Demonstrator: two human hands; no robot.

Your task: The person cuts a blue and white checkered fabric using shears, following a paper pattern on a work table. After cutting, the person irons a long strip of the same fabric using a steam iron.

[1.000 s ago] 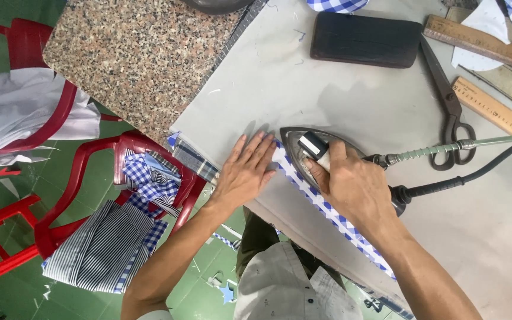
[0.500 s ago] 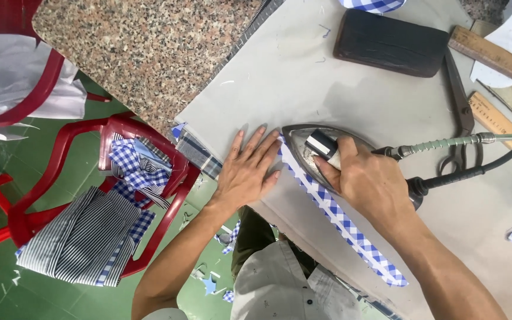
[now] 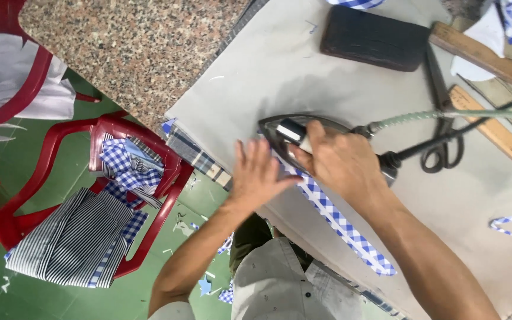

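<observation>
We see a dark metal clothes iron point(image 3: 303, 139) resting on a pale grey padded ironing surface point(image 3: 351, 89), near its front edge. Its pointed nose faces the left of the view, its long axis running roughly left to right, heel toward the cords at the right. Under it lies a long narrow blue-and-white checked fabric strip point(image 3: 342, 225), running diagonally from beneath the iron down toward the lower right.

Our right hand point(image 3: 342, 166) is wrapped around the iron's handle, fingers closed on it. Our left hand point(image 3: 259, 175) lies flat and open just beside the iron's nose, fingers spread, pressing on the strip's end and the surface; it grips nothing.

From the iron's heel a pale green braided cord point(image 3: 445, 114) and a black cable point(image 3: 457, 136) run off to the right. Just beyond lie large dark metal shears point(image 3: 442, 118), a wooden ruler point(image 3: 496, 133) and a dark rectangular block point(image 3: 374, 38). A small checked scrap point(image 3: 508, 228) lies at the right.

To the left, a speckled granite slab point(image 3: 131, 50) adjoins the pad. Below it, on the green floor point(image 3: 7, 296), a red plastic chair point(image 3: 122, 127) holds folded cloth: checked blue-and-white pieces point(image 3: 122, 166) in the seat and a striped grey-and-white garment point(image 3: 69, 240) draped over the front.
</observation>
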